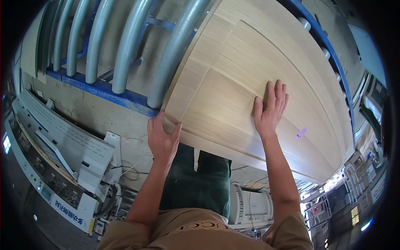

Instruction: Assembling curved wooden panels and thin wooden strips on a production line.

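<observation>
A large pale wooden door panel [225, 96] with a raised frame and a recessed middle lies flat before me. My left hand [161, 135] grips its near left corner, with the thumb at the front edge and the fingers at the left edge; part of the fingers is hidden. Farther right, my right hand [271, 107] rests on the panel's face, palm down with the fingers stretched out. A small purple sticker [301, 133] is on the panel, to the right of that forearm.
The panel lies on a roller conveyor with grey rollers [129, 46] and a blue frame [104, 89], which runs on to the left. A grey machine with a control panel [46, 193] stands at the lower left. At the lower right are metal racks [358, 183].
</observation>
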`<move>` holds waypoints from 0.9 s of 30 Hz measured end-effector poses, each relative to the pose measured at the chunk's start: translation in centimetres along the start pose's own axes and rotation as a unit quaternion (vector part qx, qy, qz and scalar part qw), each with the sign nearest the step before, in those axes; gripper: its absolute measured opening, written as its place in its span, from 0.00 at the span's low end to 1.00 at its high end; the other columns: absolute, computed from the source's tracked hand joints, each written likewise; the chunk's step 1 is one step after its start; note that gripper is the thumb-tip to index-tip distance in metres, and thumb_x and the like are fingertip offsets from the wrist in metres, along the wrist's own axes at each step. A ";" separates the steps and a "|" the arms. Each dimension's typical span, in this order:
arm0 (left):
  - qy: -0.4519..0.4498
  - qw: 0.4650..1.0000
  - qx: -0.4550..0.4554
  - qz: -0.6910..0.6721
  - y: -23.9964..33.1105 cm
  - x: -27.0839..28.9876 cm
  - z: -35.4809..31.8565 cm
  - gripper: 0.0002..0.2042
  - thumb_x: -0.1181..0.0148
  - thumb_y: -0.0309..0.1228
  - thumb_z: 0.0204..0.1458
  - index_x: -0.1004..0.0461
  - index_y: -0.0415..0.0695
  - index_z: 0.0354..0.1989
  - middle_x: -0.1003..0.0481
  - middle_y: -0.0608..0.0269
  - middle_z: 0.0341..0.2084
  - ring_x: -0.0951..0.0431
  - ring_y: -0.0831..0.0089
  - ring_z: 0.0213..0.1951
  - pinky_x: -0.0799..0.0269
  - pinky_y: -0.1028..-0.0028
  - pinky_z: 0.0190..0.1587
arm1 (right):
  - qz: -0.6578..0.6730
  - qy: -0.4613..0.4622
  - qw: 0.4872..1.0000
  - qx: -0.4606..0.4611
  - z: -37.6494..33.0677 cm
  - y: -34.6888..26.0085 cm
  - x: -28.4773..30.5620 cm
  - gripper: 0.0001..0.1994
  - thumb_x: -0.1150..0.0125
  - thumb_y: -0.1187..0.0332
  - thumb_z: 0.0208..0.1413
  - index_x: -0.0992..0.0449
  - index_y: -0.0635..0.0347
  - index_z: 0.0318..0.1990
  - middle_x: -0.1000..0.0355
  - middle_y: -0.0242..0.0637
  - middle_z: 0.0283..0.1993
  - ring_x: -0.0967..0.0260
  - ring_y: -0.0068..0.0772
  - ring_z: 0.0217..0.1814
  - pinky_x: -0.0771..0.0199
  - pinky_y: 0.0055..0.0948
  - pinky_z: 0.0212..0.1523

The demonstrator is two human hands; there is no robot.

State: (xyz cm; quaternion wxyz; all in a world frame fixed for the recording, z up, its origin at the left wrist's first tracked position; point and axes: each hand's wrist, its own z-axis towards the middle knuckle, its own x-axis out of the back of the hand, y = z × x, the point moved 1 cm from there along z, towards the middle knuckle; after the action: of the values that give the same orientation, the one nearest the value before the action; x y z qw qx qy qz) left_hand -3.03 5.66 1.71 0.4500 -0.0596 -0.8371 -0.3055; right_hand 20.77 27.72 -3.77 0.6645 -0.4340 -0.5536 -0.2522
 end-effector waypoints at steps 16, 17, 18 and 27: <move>0.008 1.000 -0.005 0.004 -0.7 -0.2 -0.1 0.27 0.24 0.30 0.44 0.26 0.36 0.54 0.30 0.54 0.39 0.27 0.59 0.41 0.30 0.65 0.45 | -0.016 0.000 1.000 -0.002 -0.5 -0.4 -0.9 0.26 0.51 0.56 0.68 0.35 0.49 0.71 0.47 0.40 0.78 0.57 0.48 0.82 0.64 0.51 0.78; 0.005 1.000 0.001 -0.008 -0.8 -0.2 -0.1 0.27 0.24 0.30 0.44 0.26 0.37 0.54 0.29 0.54 0.39 0.27 0.60 0.41 0.30 0.66 0.46 | -0.017 0.001 1.000 -0.004 -0.6 -0.5 -0.9 0.26 0.51 0.56 0.68 0.35 0.49 0.71 0.47 0.40 0.78 0.57 0.48 0.82 0.64 0.51 0.78; 0.002 1.000 0.005 -0.021 -0.7 -0.3 0.0 0.27 0.23 0.31 0.45 0.26 0.37 0.54 0.29 0.54 0.40 0.27 0.60 0.41 0.30 0.66 0.46 | -0.018 0.005 1.000 -0.006 -0.5 -0.3 -0.6 0.26 0.49 0.56 0.66 0.35 0.49 0.71 0.46 0.40 0.78 0.56 0.49 0.81 0.63 0.51 0.78; -0.018 0.995 -0.094 0.016 -2.6 -1.1 0.0 0.32 0.25 0.36 0.49 0.32 0.36 0.59 0.30 0.50 0.51 0.30 0.58 0.54 0.35 0.62 0.59 | 0.041 -0.021 0.998 -0.032 0.0 0.2 -0.1 0.31 0.39 0.56 0.58 0.34 0.43 0.70 0.46 0.42 0.78 0.54 0.53 0.81 0.59 0.57 0.78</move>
State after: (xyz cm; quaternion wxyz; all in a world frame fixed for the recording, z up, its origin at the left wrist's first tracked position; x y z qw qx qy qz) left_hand -3.37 3.72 -0.36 0.4320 -0.1200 -0.8115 -0.3747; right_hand 20.86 27.80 -3.96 0.6480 -0.4827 -0.5410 -0.2333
